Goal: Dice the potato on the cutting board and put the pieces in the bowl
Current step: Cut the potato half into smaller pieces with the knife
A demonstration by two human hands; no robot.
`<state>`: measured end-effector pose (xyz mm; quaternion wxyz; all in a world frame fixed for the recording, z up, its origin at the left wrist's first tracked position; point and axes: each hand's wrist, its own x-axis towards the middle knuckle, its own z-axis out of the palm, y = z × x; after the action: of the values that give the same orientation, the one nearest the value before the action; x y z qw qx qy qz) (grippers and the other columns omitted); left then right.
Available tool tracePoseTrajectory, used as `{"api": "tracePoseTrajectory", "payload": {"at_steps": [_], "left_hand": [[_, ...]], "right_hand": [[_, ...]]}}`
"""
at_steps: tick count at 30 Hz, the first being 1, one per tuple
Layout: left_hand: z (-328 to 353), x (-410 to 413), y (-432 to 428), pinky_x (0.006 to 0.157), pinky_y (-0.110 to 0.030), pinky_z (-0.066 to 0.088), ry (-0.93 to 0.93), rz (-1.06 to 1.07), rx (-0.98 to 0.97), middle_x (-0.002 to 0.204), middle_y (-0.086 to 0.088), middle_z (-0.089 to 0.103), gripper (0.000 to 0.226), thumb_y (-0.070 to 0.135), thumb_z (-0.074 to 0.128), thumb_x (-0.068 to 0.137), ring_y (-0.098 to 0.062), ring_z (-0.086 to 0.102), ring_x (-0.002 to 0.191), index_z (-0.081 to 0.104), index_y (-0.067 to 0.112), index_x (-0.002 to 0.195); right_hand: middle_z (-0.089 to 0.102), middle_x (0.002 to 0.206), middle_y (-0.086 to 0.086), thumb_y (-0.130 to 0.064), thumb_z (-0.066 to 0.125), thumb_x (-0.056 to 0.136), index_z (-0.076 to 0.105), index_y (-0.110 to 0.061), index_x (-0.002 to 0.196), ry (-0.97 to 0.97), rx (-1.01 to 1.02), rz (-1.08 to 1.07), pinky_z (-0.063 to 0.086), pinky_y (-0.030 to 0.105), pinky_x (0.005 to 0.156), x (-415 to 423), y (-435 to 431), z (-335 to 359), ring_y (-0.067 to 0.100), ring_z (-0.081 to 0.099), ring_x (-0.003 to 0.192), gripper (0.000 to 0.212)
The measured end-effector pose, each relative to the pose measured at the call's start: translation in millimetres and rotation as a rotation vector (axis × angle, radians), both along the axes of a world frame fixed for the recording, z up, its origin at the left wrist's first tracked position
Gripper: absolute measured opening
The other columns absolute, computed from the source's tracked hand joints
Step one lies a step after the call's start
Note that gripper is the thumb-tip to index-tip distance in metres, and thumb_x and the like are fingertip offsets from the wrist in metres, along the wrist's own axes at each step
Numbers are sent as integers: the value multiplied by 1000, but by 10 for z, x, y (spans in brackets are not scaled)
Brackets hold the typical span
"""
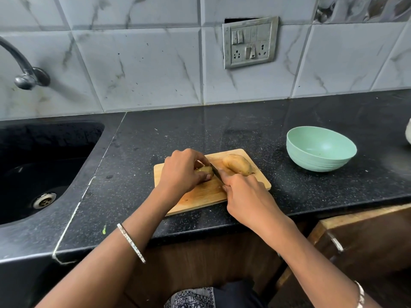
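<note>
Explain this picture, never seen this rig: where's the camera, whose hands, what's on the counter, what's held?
No robot: one camera on a person's head looks forward and down at their two bare hands. On the black counter lies a cutting board. The left hand holds a smaller potato piece down on it; the right hand grips a knife, blade between the two pieces. A larger potato piece lies on the board's far right. A green bowl stands right of the board, no pieces visible inside. A sink is at left.
</note>
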<state>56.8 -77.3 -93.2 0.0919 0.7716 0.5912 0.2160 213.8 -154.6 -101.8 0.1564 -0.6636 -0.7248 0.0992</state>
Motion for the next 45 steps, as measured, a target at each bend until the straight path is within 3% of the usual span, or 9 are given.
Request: {"api": "tracePoseTrajectory", "payload": {"at_steps": [6, 9, 13, 18, 28, 33, 38, 42, 45], "left_hand": [[219, 51, 167, 78, -33, 42, 308, -261, -148, 114, 5, 51, 51, 32, 72, 85, -15, 52, 103, 47, 41, 128], [304, 134, 253, 85, -35, 44, 476, -332, -225, 121, 0, 41, 44, 30, 69, 88, -18, 48, 111, 52, 44, 127], [345, 126, 325, 84, -34, 41, 504, -360, -234, 123, 1, 41, 39, 33, 73, 85, -19, 47, 113, 58, 42, 120], [322, 74, 330, 78, -32, 34, 482, -376, -206, 118, 5, 44, 36, 37, 71, 86, -16, 46, 114, 59, 41, 121], [294, 89, 308, 86, -34, 42, 456, -385, -166, 121, 3, 48, 38, 34, 71, 87, -18, 48, 114, 60, 36, 123], [298, 85, 263, 95, -41, 45, 431, -390, -162, 121, 3, 53, 36, 30, 70, 88, -18, 47, 116, 61, 35, 122], [258, 45, 211, 94, -41, 47, 280, -331, -143, 116, 4, 63, 40, 28, 76, 83, -17, 55, 104, 63, 31, 120], [159, -28, 159, 89, -42, 51, 54, -161, -148, 109, 5, 64, 59, 36, 84, 73, -16, 60, 96, 54, 26, 122], [81, -57, 118, 85, -41, 53, -24, -25, -129, 99, 8, 66, 57, 43, 86, 69, -16, 63, 94, 57, 23, 114]], "right_hand": [[61, 119, 10, -20, 48, 103, 34, -34, 153, -9, -29, 11, 41, 37, 75, 2, -14, 23, 35, 58, 112, 54], [59, 122, 11, -22, 48, 104, 34, -33, 155, 4, -46, 7, 45, 40, 81, 17, -26, 27, 37, 56, 115, 53], [59, 127, 11, -24, 48, 104, 32, -34, 156, 0, -38, 9, 48, 43, 84, 14, -33, 12, 38, 57, 117, 55], [60, 125, 12, -22, 47, 104, 31, -34, 156, -10, -36, 14, 48, 43, 83, 9, -35, 8, 39, 57, 115, 55], [61, 116, 11, -24, 43, 104, 34, -39, 153, 27, -34, 6, 49, 44, 79, 93, -200, -30, 39, 59, 109, 52], [63, 127, 7, -34, 40, 106, 37, -50, 150, 45, -78, -13, 47, 45, 91, 313, -394, 117, 38, 54, 121, 47], [56, 143, 1, -37, 41, 105, 40, -53, 148, 78, -71, -12, 43, 45, 101, 430, -439, 290, 34, 47, 132, 45], [57, 141, 2, -34, 41, 107, 40, -48, 149, 112, -32, -20, 45, 43, 99, 330, -340, 270, 31, 50, 129, 45], [58, 140, 3, -34, 40, 107, 38, -47, 151, 120, -19, -15, 46, 43, 98, 221, -275, 197, 31, 50, 127, 45]]}}
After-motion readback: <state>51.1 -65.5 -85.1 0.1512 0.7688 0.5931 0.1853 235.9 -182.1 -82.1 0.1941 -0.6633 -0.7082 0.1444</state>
